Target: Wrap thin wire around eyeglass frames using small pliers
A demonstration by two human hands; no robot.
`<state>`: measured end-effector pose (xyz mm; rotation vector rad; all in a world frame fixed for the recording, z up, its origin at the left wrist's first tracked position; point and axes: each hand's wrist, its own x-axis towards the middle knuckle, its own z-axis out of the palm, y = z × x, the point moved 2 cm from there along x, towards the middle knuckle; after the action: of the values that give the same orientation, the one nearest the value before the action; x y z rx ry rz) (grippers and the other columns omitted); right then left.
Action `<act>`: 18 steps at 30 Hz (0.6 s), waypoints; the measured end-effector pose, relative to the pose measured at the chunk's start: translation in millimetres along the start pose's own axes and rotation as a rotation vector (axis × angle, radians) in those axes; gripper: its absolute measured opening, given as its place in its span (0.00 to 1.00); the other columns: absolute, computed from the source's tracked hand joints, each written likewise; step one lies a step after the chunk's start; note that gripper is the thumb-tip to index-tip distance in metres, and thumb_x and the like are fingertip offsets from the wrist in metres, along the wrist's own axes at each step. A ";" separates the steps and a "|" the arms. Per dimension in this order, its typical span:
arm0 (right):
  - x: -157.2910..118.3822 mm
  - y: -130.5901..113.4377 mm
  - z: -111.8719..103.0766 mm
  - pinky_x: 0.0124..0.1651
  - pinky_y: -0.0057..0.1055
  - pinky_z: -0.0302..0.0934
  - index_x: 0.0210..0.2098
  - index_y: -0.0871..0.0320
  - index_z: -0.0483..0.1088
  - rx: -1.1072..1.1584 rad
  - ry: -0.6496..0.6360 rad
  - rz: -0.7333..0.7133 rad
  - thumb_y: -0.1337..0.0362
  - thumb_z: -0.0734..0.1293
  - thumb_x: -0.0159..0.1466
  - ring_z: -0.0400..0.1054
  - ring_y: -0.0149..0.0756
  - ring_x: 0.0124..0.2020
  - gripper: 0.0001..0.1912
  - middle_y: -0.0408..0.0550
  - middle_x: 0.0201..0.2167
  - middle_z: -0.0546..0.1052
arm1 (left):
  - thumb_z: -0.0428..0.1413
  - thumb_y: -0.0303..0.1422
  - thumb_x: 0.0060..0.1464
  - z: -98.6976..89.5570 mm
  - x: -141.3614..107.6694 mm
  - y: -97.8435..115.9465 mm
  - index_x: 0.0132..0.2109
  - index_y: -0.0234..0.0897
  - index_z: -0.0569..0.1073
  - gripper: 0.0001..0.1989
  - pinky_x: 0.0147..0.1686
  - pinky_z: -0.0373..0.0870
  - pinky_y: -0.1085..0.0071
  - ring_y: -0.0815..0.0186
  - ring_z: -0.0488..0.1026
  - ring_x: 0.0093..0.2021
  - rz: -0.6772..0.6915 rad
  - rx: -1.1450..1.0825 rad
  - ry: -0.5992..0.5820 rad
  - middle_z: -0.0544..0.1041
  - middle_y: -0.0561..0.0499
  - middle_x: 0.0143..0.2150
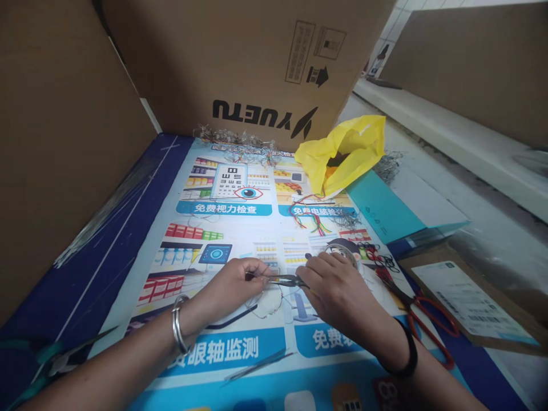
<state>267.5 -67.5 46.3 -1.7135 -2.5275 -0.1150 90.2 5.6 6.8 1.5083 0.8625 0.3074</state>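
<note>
Over printed poster [222,228], left hand [242,284] pinching thin wire [280,297], right hand [334,285] gripping pliers [287,280]

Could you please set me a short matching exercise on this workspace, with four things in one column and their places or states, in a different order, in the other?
Things
1. Pliers
2. Yellow bag
3. Red-handled scissors
4. Silver bangle

Places or states
A. Beside the brown package with a white label
B. Around the wrist of the left hand
C. Gripped in the right hand
D. Mouth open, in front of the large carton

Right pairs: 1-C, 2-D, 3-A, 4-B
</note>
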 end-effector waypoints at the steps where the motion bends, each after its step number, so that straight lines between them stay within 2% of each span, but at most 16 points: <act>1: -0.1 0.2 0.3 0.34 0.34 0.41 0.28 0.57 0.65 -0.004 0.003 -0.004 0.71 0.62 0.57 0.55 0.36 0.31 0.04 0.45 0.28 0.68 | 0.51 0.32 0.48 -0.1 0.1 -0.2 0.30 0.35 0.71 0.06 0.25 0.54 0.76 0.73 0.58 0.24 0.001 0.002 0.003 0.67 0.56 0.25; 18: -2.2 0.4 4.5 0.34 0.34 0.42 0.30 0.57 0.66 -0.019 0.008 -0.002 0.72 0.61 0.57 0.54 0.36 0.31 0.05 0.45 0.28 0.68 | 0.50 0.31 0.47 0.3 -0.3 0.2 0.31 0.36 0.71 0.06 0.25 0.56 0.75 0.72 0.60 0.25 -0.007 0.028 0.030 0.69 0.55 0.26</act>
<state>268.6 -68.9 41.6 -1.7142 -2.5301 -0.1470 90.2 5.2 7.1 1.5299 0.8989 0.3149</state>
